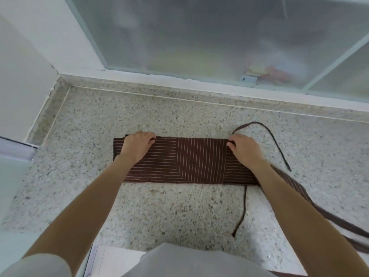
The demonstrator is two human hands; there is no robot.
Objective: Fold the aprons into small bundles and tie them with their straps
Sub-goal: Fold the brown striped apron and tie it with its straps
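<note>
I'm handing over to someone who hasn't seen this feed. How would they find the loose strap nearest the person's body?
Start at the speckled stone counter below the frosted window, where a folded brown striped apron lies under both hands. From its near edge, right of centre, a thin dark strap runs toward the person. Unlike the strap looping beyond the right hand, it lies nearly straight.

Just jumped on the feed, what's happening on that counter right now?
A person is folding a brown striped apron on a speckled stone counter. It lies as a long flat band. The left hand grips its far edge near the left end, and the right hand grips the far edge near the right end. Thin straps trail loose to the right and front, so nothing is tied yet.
</note>
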